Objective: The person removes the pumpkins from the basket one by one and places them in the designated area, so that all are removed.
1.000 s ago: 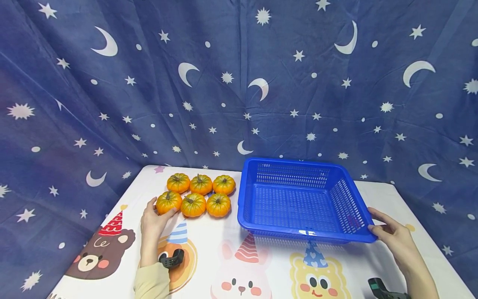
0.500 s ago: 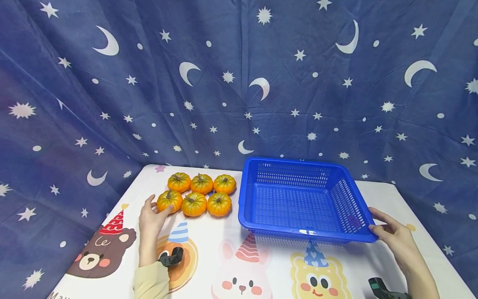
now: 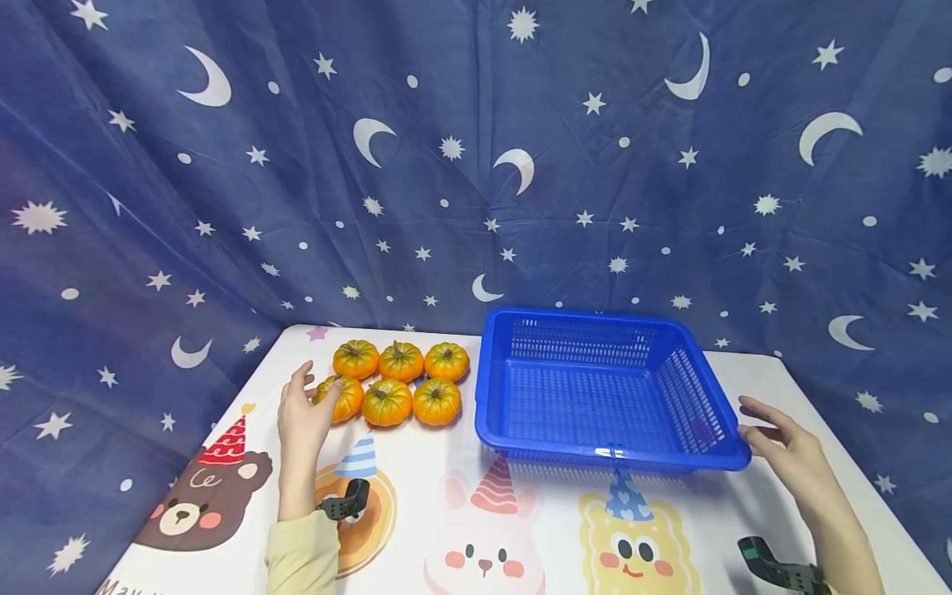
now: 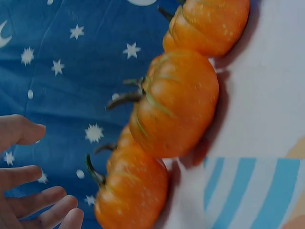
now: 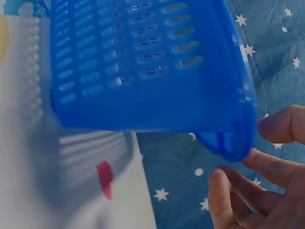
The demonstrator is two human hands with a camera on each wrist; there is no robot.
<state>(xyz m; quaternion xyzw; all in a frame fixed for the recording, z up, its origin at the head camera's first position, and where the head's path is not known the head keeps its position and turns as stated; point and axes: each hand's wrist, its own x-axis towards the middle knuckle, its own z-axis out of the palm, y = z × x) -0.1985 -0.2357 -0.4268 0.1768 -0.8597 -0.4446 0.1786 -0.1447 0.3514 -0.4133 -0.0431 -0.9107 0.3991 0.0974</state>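
Several small orange pumpkins (image 3: 387, 403) sit in two rows at the back left of the table. My left hand (image 3: 305, 417) is beside the front-left pumpkin (image 3: 348, 400), thumb and fingers spread and partly in front of it. In the left wrist view, a gap separates the fingertips (image 4: 59, 193) from the pumpkins (image 4: 176, 102). To the right stands a blue plastic basket (image 3: 595, 460) with slotted walls and a bare floor. My right hand (image 3: 792, 454) is at its front-right corner, fingers loosely extended. In the right wrist view the fingertips lie close to the rim (image 5: 245, 95); contact is unclear.
A white tablecloth (image 3: 416, 471) with cartoon animals covers the table. Behind it hangs a dark blue curtain (image 3: 431, 190) with white stars and moons. Black wrist devices show near the left wrist (image 3: 344, 500) and right wrist (image 3: 777, 566).
My left fingers have risen and drawn away from the front-left pumpkin. My right fingers have loosened from the basket's corner. Pumpkins and basket stay about where they were.
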